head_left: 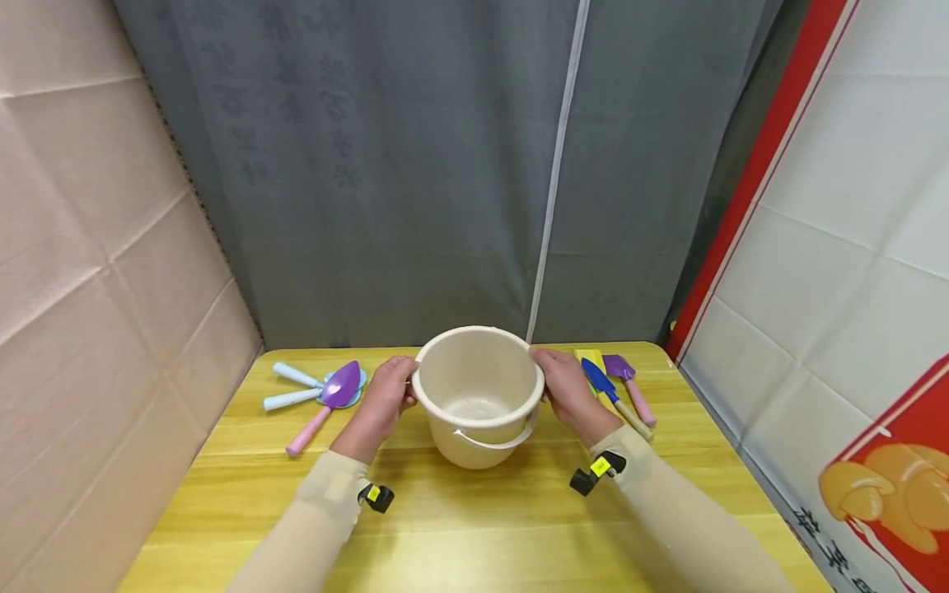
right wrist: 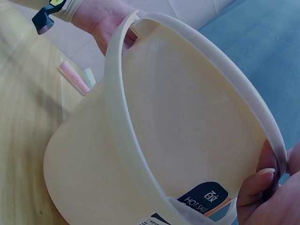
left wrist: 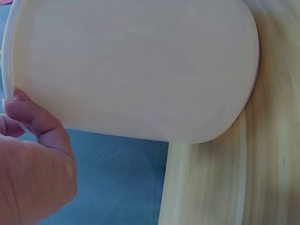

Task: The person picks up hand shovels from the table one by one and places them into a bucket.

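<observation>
A cream plastic bucket stands between both hands at the middle of the table, mouth up. My left hand grips its rim on the left side; in the left wrist view curled fingers hook the edge. On the opposite side my right hand holds the rim, fingertips inside the lip and the palm outside. The bail handle hangs down across the bucket's near side. A dark "HOT SALE" label shows near the rim in the right wrist view. The bucket's bottom is close over the tabletop.
Left of the bucket lie a purple trowel with a pink handle and light blue-handled tools. To the right, behind my right hand, are a blue trowel, a purple shovel and yellow tools. A grey curtain hangs behind the wooden table.
</observation>
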The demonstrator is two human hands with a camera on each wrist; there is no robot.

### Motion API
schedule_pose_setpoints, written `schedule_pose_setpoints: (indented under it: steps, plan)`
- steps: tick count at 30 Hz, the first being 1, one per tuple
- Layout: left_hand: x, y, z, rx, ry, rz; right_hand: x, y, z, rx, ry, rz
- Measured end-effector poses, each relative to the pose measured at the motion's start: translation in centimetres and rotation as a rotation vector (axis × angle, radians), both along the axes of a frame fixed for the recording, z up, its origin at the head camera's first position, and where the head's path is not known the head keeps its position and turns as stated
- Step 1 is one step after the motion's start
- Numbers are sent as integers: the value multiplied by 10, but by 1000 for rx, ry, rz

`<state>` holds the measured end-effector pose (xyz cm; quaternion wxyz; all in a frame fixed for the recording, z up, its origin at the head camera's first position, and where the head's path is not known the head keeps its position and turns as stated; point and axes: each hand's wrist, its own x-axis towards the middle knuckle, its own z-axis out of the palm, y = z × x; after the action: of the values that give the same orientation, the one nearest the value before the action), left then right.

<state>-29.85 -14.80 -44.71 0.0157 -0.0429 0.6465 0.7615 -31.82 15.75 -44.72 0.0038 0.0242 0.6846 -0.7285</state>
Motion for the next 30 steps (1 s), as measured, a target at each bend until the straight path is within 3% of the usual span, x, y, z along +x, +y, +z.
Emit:
schedule_pose_setpoints:
  steps: [5,14,20,30]
  plan:
    - [-1,1,-7,0,31,13,0,-2,-4,-28,17,-7]
    - [-7,6,-20,-144,209,98,2,-7,-8,-85,48,-59]
    - [-4,11,-20,-130,215,120,0,-8,-11,-104,55,-82]
    - [0,14,-21,-15,191,144,-2,-10,-12,-123,61,-89]
